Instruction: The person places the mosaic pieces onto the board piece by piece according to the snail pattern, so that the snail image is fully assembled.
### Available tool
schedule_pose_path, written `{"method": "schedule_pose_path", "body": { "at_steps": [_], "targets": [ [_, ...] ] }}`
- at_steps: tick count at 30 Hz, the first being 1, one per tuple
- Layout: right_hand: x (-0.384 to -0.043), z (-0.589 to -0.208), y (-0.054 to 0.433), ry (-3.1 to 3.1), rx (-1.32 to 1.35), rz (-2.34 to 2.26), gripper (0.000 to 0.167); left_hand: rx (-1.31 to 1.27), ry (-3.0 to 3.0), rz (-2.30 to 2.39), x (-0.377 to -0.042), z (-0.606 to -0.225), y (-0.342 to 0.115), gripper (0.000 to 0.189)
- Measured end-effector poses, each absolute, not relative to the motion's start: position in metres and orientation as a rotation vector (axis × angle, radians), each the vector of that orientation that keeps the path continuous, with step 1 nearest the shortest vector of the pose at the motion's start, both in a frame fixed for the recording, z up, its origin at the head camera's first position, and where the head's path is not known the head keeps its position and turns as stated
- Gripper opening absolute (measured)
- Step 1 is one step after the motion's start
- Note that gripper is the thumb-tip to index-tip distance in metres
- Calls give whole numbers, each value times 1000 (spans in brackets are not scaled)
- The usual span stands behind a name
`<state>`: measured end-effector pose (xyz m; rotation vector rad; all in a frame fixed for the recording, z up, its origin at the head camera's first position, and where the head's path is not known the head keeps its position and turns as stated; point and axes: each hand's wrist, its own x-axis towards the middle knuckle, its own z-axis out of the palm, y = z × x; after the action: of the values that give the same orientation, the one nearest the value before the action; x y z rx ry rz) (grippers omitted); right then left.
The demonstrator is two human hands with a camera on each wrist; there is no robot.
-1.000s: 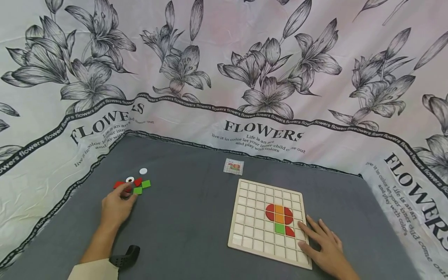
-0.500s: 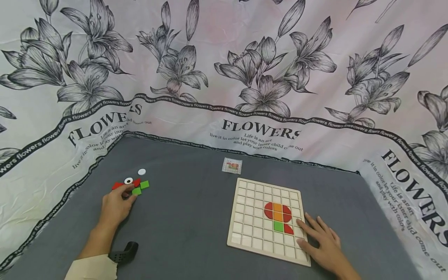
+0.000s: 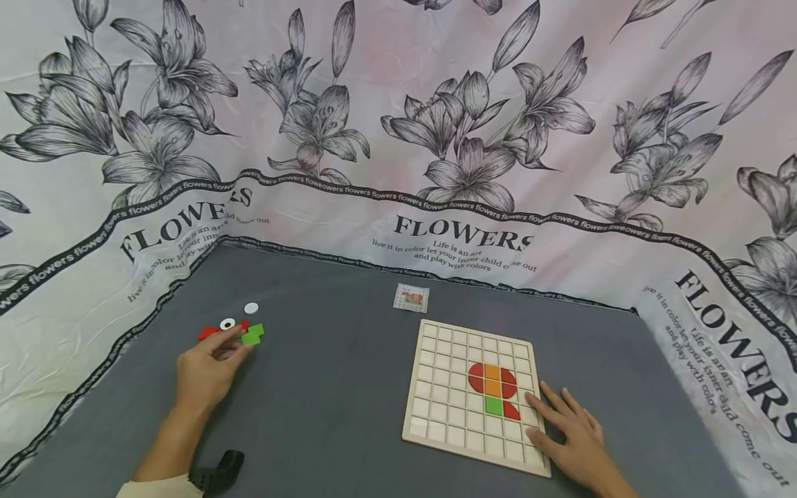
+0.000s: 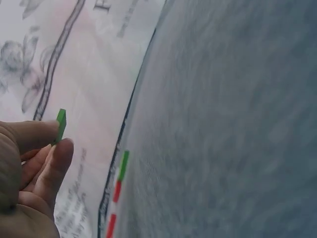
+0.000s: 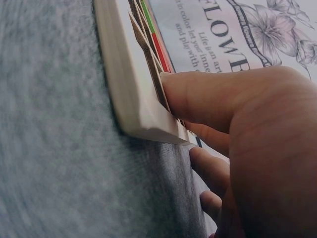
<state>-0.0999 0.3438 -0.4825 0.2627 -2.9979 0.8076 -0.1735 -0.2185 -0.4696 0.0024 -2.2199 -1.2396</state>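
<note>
My left hand [image 3: 204,370] pinches a green square tile [image 4: 61,124] between thumb and fingertips, lifted off the cloth in the left wrist view. Beside it lie another green tile [image 3: 258,329], red tiles [image 3: 208,333], a white disc with a dark centre [image 3: 227,324] and a plain white disc [image 3: 251,308]. On the right stands a wooden grid board [image 3: 436,394] bearing red, orange [image 3: 492,380] and green tiles in one cluster. My right hand [image 3: 575,436] rests on its right edge, fingers extended, thumb touching the rim in the right wrist view.
A small picture card [image 3: 411,298] lies behind the board. Grey cloth [image 3: 324,373] covers the table between the loose tiles and the board. A flower-print curtain [image 3: 349,221] rises along the back and sides.
My left hand has picked up a green tile from the pile and raised it slightly, shifting a little to the right. My right hand stays on the board's edge.
</note>
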Motion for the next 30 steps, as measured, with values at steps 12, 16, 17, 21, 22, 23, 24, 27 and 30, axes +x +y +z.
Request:
{"method": "schedule_pose_path", "body": {
  "at_steps": [12,16,17,21,22,23,24,27,30],
  "targets": [
    [-99,-480,342,-3011,236,786,57,-254,-2092,-1359,-159,-449,-179,42],
    [-99,-479,342,-3015,232,783,57,-333,-2094,-1354,-158,-446,-161,44],
    [-99,-479,342,-3014,232,783,57,-354,-2090,-1355,-158,-446,-157,44],
    [-99,-479,342,-3015,234,782,57,-454,-2064,-1373,-159,-448,-138,45],
    [-99,-479,342,-3014,234,780,57,-473,-2056,-1381,-158,-444,-132,44],
    [-99,-479,342,-3013,234,779,57,-488,-2055,-1387,-156,-440,-126,43],
    [-99,-479,342,-3013,233,780,57,-502,-2054,-1397,-154,-436,-120,42],
    [-99,-479,342,-3017,225,779,57,-534,-2056,-1430,-148,-422,-102,39],
    [-99,-479,342,-3019,223,778,57,-576,-2053,-1459,-146,-416,-87,38]
  ]
}}
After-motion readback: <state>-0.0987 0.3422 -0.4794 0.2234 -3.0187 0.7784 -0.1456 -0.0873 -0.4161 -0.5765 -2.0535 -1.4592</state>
